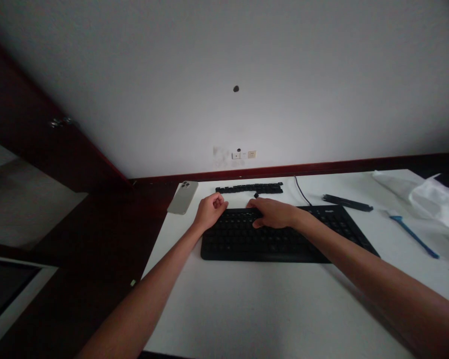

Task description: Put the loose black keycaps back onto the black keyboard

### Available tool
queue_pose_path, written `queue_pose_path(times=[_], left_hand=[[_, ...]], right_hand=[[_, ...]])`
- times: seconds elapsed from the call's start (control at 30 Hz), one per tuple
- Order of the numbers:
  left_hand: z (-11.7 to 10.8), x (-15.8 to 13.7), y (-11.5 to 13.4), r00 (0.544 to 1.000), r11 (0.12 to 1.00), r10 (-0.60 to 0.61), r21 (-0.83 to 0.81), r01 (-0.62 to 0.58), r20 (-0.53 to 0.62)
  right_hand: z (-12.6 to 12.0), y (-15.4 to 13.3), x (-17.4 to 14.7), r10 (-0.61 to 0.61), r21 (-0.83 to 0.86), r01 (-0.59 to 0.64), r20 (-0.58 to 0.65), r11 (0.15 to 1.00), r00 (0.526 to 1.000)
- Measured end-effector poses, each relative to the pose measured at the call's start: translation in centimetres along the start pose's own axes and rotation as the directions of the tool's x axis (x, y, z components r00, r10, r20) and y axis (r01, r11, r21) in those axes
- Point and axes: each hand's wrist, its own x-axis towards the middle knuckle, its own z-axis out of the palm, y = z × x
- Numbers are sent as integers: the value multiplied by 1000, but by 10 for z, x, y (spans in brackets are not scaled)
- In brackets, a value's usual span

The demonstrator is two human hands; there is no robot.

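Observation:
A black keyboard (247,244) lies on the white table. My left hand (210,208) rests by its upper left corner, fingers curled in and thumb close to them; anything inside is hidden. Over the keyboard's top rows, my right hand (274,212) is palm down, its fingers reaching to the back edge and its thumb held apart, with nothing visible in its grasp. Just behind those fingers sits a small black keycap (256,195). Farther back, several loose black keycaps (247,189) are lined up in rows.
A phone (183,198) lies at the table's left edge. To the right are a long black strip (347,203), a blue-handled brush (415,237) and a crumpled white plastic bag (430,199). The keyboard's cable (302,191) runs backward. Wall sockets (244,155) are behind the table (224,304).

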Motion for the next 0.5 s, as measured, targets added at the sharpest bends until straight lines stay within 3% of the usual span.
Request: queue_pose_path(times=[0.23,0.37,0.5], left_hand=[[-1,-1,0,1000,999,5,-36,-5,13],[-1,-1,1,1000,999,12,-41,-11,20],[-2,-1,1,1000,999,14,-46,-13,17]], right_hand=[[5,9,0,-20,8,20,-81,1000,997],[-2,22,3,-120,69,130,-132,989,984],[-12,41,7,-171,16,186,-316,983,933]])
